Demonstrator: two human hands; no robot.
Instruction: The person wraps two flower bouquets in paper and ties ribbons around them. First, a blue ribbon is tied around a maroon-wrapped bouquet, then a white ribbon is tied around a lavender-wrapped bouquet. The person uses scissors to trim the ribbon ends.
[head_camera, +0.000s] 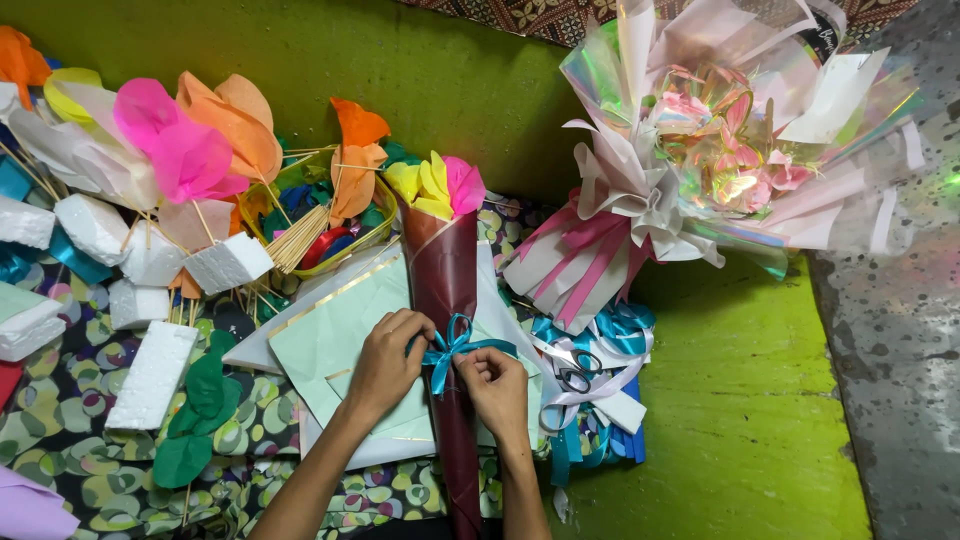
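— Where is the bouquet cone?
— The dark red cone (446, 300) lies in the centre of the frame, on pale green paper sheets (330, 340).
— And the hands?
— The left hand (385, 365) and right hand (497, 388) both pinch the blue ribbon bow (452, 346) tied around the cone. Scissors (572, 372) lie just right of them.

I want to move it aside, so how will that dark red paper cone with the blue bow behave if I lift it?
The maroon cone is probably light, being thin wrapping paper. It may flex or crease, since it narrows to a slim stem. The paper flowers could make it top-heavy.
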